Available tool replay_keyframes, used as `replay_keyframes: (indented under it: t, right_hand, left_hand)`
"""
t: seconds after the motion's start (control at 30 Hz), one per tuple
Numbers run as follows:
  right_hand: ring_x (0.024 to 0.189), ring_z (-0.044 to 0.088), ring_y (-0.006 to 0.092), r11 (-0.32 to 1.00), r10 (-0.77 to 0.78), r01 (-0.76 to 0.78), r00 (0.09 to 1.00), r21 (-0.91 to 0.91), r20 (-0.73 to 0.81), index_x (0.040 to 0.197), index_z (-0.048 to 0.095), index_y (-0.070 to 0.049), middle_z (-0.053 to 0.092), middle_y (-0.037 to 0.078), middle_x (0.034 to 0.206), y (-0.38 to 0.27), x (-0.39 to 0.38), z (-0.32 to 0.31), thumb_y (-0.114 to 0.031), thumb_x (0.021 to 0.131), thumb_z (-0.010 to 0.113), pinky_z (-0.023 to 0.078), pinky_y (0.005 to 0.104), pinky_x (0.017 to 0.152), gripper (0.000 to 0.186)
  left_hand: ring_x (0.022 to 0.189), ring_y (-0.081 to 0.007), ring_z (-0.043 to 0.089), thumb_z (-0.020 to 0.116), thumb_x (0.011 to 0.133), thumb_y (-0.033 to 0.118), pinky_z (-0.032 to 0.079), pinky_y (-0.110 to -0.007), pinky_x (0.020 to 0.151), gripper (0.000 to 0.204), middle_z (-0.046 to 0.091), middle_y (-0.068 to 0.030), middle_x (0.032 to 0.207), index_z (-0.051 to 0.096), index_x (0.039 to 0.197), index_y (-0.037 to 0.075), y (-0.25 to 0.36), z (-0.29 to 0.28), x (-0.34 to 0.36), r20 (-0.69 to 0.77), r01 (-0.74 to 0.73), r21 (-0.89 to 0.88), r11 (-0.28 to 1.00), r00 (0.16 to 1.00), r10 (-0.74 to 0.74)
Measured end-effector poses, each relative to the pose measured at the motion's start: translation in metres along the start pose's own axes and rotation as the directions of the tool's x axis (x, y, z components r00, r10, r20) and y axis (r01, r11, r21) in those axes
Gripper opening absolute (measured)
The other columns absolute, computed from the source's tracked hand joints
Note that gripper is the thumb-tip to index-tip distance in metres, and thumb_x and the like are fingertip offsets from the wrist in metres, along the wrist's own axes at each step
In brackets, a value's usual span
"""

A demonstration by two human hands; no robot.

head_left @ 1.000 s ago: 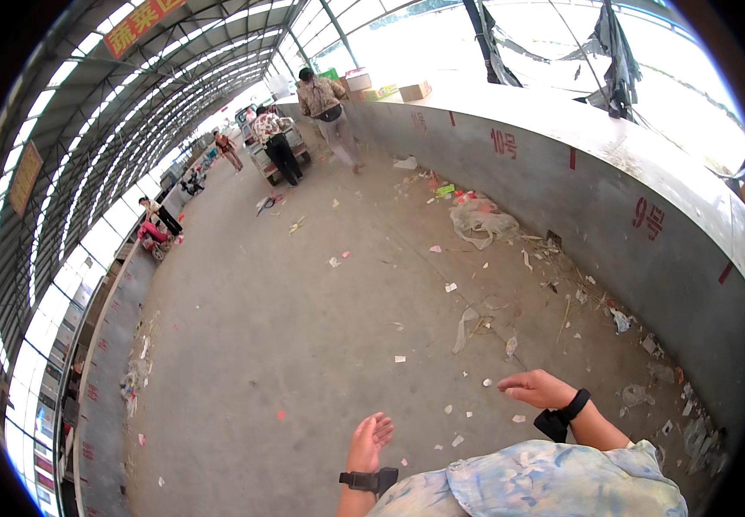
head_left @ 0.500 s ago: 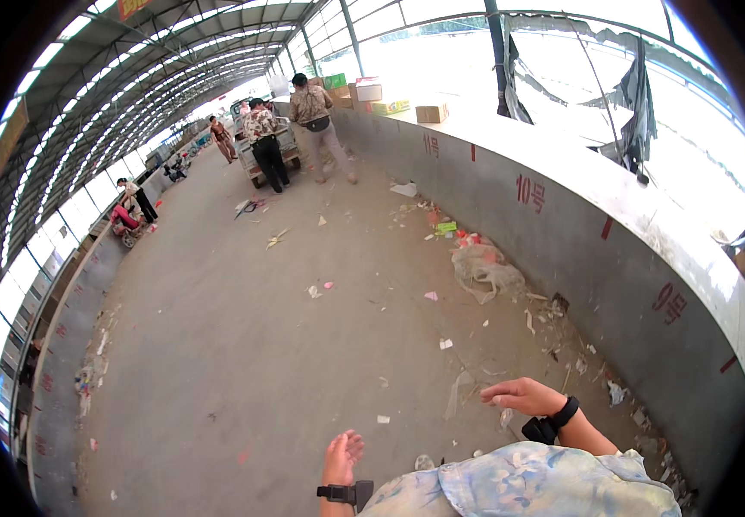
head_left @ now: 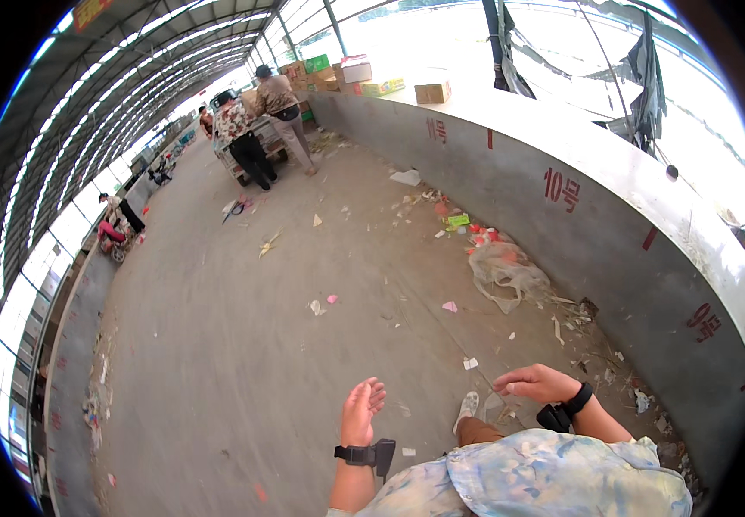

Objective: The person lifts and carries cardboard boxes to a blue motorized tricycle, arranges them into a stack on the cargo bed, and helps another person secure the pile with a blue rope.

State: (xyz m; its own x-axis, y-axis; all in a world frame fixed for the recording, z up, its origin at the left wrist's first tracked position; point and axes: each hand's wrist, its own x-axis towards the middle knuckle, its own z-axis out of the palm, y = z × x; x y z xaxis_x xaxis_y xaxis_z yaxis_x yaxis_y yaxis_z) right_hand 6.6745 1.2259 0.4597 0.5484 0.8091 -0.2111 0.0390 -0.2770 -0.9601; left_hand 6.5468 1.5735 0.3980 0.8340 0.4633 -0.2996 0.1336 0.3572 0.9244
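Observation:
My left hand (head_left: 362, 412) is held out over the floor with fingers stretched and lightly curved, holding nothing. A black strap with a small dark box (head_left: 367, 455) circles that wrist. To the right, my right hand (head_left: 538, 382) is also raised with its fingers extended, and nothing is in it. Its wrist wears a black band (head_left: 567, 407) with a similar box. Neither hand touches anything. Between them, below, one foot in a light shoe (head_left: 467, 412) steps forward on the dusty concrete floor (head_left: 243, 345). My patterned pale blue shirt (head_left: 553, 474) fills the lower edge.
A low grey wall (head_left: 510, 172) with a white top runs along the right. Cardboard boxes (head_left: 432, 92) stand on it. Against its foot lie a plastic bag (head_left: 510, 274) and litter. Ahead, two people (head_left: 245, 138) stand by a cart. Another low wall (head_left: 67, 370) runs along the left.
I have moved forward along the floor, and the view has shifted. My left hand has risen further into view. A foot now shows between my hands.

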Motion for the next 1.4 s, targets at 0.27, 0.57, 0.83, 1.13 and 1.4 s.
replay_keyframes:
  t: [0.27,0.57,0.83,1.13,1.4]
  right_hand:
    - [0.100,0.060,0.0135,0.984,-0.110,0.113,0.994,0.139,-0.028,0.119,0.058,-0.001,0.065,0.007,0.110,-0.008,0.163,-0.115,-0.017,0.093,0.051,0.046,0.0273,0.089,0.031]
    - [0.102,0.059,0.0159,0.982,-0.181,0.178,0.983,0.061,0.041,0.118,0.058,-0.001,0.065,0.009,0.109,-0.043,0.320,-0.198,-0.019,0.094,0.050,0.045,0.0284,0.089,0.031]
    - [0.102,0.059,0.0164,0.993,-0.113,0.114,0.993,-0.007,0.032,0.120,0.057,-0.001,0.064,0.008,0.111,-0.070,0.449,-0.266,-0.017,0.093,0.050,0.045,0.0288,0.091,0.032]
    - [0.101,0.059,0.0136,0.998,-0.030,0.038,0.991,0.057,-0.129,0.120,0.056,0.001,0.064,0.009,0.111,-0.126,0.574,-0.333,-0.014,0.093,0.050,0.045,0.0274,0.090,0.031]
    - [0.100,0.059,0.0140,0.999,-0.051,0.049,0.993,-0.024,-0.111,0.120,0.056,0.001,0.064,0.009,0.110,-0.120,0.681,-0.413,-0.017,0.093,0.051,0.045,0.0277,0.090,0.032]
  left_hand:
    - [0.100,-0.0232,0.059,0.048,0.095,0.027,0.046,-0.037,0.086,0.035,0.060,-0.0129,0.111,0.052,0.119,0.002,0.071,0.039,0.147,-0.045,0.025,0.102,0.994,0.999,-0.021]
    - [0.097,-0.0198,0.060,0.049,0.094,0.030,0.046,-0.033,0.080,0.036,0.061,-0.0105,0.109,0.053,0.118,0.004,0.095,0.050,0.276,-0.102,0.111,0.075,0.991,0.990,-0.103]
    - [0.094,-0.0207,0.061,0.049,0.094,0.030,0.048,-0.035,0.078,0.035,0.061,-0.0111,0.108,0.052,0.118,0.004,0.127,0.019,0.439,-0.085,0.111,0.002,0.994,0.990,-0.110]
    - [0.098,-0.0199,0.059,0.049,0.094,0.031,0.046,-0.034,0.080,0.035,0.060,-0.0113,0.111,0.053,0.118,0.005,0.209,0.018,0.633,-0.020,0.083,0.005,0.997,0.996,-0.082]
    - [0.097,-0.0191,0.059,0.049,0.095,0.029,0.046,-0.033,0.082,0.034,0.061,-0.0092,0.110,0.054,0.118,0.005,0.260,0.084,0.780,0.084,0.085,0.010,0.996,0.993,-0.086]
